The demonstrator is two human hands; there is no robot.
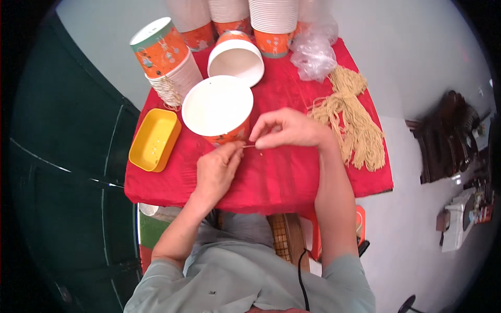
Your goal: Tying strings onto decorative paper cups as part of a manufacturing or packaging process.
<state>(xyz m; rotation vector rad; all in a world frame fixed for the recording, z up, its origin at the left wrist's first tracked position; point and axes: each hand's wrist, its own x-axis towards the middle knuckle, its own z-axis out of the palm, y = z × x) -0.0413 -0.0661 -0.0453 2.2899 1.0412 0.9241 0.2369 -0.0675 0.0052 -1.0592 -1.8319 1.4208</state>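
Note:
A paper bucket (218, 104) with white inside and an orange printed wall stands on the red table, its mouth facing up. My left hand (216, 169) is closed at the near foot of this bucket, its fingertips pinching a short thin strand (249, 146) that looks like string. The strand's other end meets the thumb of my right hand (289, 130), whose fingers curl in toward it just right of the bucket. Whether the strand is fixed to the bucket is hidden by my left fingers.
A yellow tray (136, 156) with small bits inside sits at left. Behind are a leaning bucket stack (172, 68), a tipped bucket (237, 62), and more stacks (273, 23). A beige string bundle (355, 120) lies at right, below crumpled clear plastic (314, 56).

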